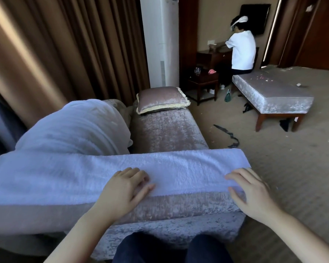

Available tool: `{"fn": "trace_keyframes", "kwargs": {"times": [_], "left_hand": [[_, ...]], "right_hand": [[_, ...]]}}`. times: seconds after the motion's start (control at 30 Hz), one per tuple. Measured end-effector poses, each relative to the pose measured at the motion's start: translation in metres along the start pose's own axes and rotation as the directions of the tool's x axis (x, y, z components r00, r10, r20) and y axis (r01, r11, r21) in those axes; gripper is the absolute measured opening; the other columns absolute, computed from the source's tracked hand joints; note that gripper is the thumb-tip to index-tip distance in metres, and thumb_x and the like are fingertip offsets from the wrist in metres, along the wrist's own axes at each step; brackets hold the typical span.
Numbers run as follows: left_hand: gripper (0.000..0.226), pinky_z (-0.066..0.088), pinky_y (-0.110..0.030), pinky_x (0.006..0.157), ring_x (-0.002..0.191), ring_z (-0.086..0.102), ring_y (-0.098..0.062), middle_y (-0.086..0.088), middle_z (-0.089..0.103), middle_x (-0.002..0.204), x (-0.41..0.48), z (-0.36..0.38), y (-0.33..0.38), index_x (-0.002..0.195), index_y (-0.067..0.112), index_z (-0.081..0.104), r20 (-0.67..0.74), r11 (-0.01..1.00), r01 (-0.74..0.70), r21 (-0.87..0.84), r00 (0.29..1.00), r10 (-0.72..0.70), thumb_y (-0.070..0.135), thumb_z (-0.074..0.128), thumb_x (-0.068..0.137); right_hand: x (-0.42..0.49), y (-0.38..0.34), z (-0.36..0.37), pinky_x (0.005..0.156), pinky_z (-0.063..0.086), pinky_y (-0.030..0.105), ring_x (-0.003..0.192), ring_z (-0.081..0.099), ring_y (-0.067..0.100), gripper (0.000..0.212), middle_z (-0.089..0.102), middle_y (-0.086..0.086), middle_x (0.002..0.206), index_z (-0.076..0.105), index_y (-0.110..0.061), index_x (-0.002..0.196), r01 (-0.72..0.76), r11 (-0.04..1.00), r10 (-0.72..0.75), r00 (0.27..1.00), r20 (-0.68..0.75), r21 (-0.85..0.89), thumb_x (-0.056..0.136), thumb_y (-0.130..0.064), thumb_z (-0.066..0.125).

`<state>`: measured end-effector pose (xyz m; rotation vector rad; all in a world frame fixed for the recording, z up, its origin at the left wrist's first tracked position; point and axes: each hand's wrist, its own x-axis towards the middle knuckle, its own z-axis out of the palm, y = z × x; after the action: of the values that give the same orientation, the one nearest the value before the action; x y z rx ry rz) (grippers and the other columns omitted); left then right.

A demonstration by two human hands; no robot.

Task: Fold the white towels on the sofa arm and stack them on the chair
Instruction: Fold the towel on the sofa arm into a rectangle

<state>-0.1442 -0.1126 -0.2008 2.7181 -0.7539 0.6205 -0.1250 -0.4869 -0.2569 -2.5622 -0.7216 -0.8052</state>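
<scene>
White terry cloth, a long towel (122, 173) folded into a narrow strip, lies along the top of the padded mauve velvet sofa arm (160, 205). That is probably because the arm gives a firm, straight bed for squaring the folds. The strip's near edge runs just inside the arm's near edge, and its right end reaches the arm's right end. The left hand (124, 190) rests on that near edge about midway along the arm, fingers loosely bent and laid on the cloth, clamped on nothing that shows. The right hand (254, 196) sits at the arm's right end with fingers spread apart over the towel's corner, flat rather than pinching. They seem placed to flatten the strip and pin it before the next fold, which I judge would bring the right end over toward the left. A second white towel (74, 128) is heaped unfolded beyond the arm's left half, touching the strip's far edge, so there is little room on that side. Beyond the arm's right half the velvet sofa seat (167, 130) lies bare up to a fringed cushion (161, 99). Past the arm's right end there is only beige carpet (283, 158), so an overhanging end could slide off. Which chair takes the stack cannot be told.
</scene>
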Motion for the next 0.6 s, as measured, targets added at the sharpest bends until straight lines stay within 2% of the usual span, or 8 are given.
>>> {"fn": "trace_keyframes", "kwargs": {"times": [0.07, 0.17, 0.23, 0.3, 0.37, 0.43, 0.53, 0.6], "left_hand": [[0.033, 0.046, -0.034, 0.062, 0.071, 0.052, -0.014, 0.010, 0.057, 0.078, 0.025, -0.002, 0.003, 0.087, 0.020, 0.062, -0.071, 0.998, 0.015, -0.062, 0.997, -0.019, 0.041, 0.038, 0.097], [0.038, 0.048, -0.041, 0.062, 0.075, 0.054, -0.023, 0.002, 0.062, 0.084, 0.072, 0.012, 0.002, 0.091, 0.015, 0.065, -0.093, 0.996, 0.082, -0.041, 0.992, -0.085, 0.035, 0.033, 0.095], [0.038, 0.049, -0.042, 0.066, 0.082, 0.055, -0.027, -0.002, 0.063, 0.090, 0.099, 0.029, 0.000, 0.096, 0.012, 0.064, 0.021, 0.983, 0.180, 0.017, 0.983, -0.181, 0.034, 0.033, 0.097], [0.032, 0.049, -0.041, 0.071, 0.088, 0.057, -0.028, -0.005, 0.063, 0.092, 0.118, 0.045, -0.002, 0.092, 0.009, 0.062, 0.192, 0.958, 0.281, 0.063, 0.938, -0.288, 0.028, 0.038, 0.101], [0.036, 0.049, -0.040, 0.072, 0.085, 0.059, -0.027, -0.007, 0.063, 0.087, 0.127, 0.055, -0.002, 0.081, 0.008, 0.055, 0.299, 0.939, 0.335, 0.078, 0.891, -0.342, 0.033, 0.039, 0.102], [0.034, 0.045, -0.037, 0.073, 0.090, 0.058, -0.027, -0.008, 0.061, 0.091, 0.130, 0.062, -0.005, 0.080, 0.011, 0.048, 0.315, 0.940, 0.330, 0.080, 0.887, -0.338, 0.034, 0.038, 0.102], [0.035, 0.037, -0.035, 0.059, 0.079, 0.058, -0.030, -0.008, 0.061, 0.082, 0.127, 0.070, -0.008, 0.082, 0.008, 0.052, 0.094, 0.971, 0.211, 0.114, 0.970, -0.222, 0.035, 0.035, 0.096], [0.036, 0.030, -0.030, 0.048, 0.058, 0.054, -0.028, -0.003, 0.054, 0.065, 0.124, 0.076, -0.009, 0.071, 0.009, 0.051, -0.035, 0.971, 0.108, 0.211, 0.994, -0.103, 0.036, 0.036, 0.088]], "right_hand": [[0.011, -0.001, -0.007, 0.080, 0.044, 0.024, 0.088, 0.055, 0.010, 0.035, 0.062, -0.007, 0.093, 0.071, -0.013, 0.096, -0.032, 0.995, 0.037, 0.998, -0.059, 0.094, 0.096, -0.035, 0.044], [0.050, 0.008, -0.014, 0.082, 0.038, 0.019, 0.095, 0.052, 0.012, 0.040, 0.066, 0.001, 0.101, 0.070, -0.007, 0.103, -0.255, 0.952, 0.279, 0.950, -0.141, 0.169, 0.097, -0.032, 0.039], [0.075, 0.025, -0.008, 0.095, 0.038, 0.031, 0.112, 0.050, 0.018, 0.036, 0.062, 0.003, 0.121, 0.062, -0.009, 0.121, -0.402, 0.910, 0.400, 0.916, 0.032, 0.100, 0.099, -0.029, 0.042], [0.089, 0.046, 0.004, 0.098, 0.039, 0.037, 0.119, 0.049, 0.022, 0.034, 0.058, 0.001, 0.127, 0.055, -0.015, 0.130, -0.529, 0.845, 0.492, 0.828, 0.268, 0.084, 0.102, -0.031, 0.044], [0.093, 0.061, 0.016, 0.084, 0.046, 0.036, 0.103, 0.057, 0.019, 0.025, 0.063, -0.003, 0.106, 0.061, -0.022, 0.111, -0.658, 0.740, 0.557, 0.716, 0.422, 0.139, 0.100, -0.038, 0.045], [0.097, 0.071, 0.020, 0.063, 0.038, 0.033, 0.071, 0.053, 0.018, 0.033, 0.053, -0.003, 0.072, 0.053, -0.018, 0.075, -0.673, 0.721, 0.568, 0.711, 0.415, 0.167, 0.098, -0.041, 0.048], [0.099, 0.077, 0.018, 0.058, 0.021, 0.032, 0.056, 0.032, 0.018, 0.046, 0.027, 0.001, 0.060, 0.033, -0.015, 0.062, -0.669, 0.710, 0.590, 0.736, 0.332, 0.220, 0.098, -0.040, 0.049], [0.098, 0.077, 0.023, 0.056, 0.023, 0.031, 0.056, 0.038, 0.016, 0.046, 0.034, -0.001, 0.059, 0.036, -0.014, 0.062, -0.685, 0.706, 0.613, 0.718, 0.328, 0.181, 0.097, -0.039, 0.050]]}}
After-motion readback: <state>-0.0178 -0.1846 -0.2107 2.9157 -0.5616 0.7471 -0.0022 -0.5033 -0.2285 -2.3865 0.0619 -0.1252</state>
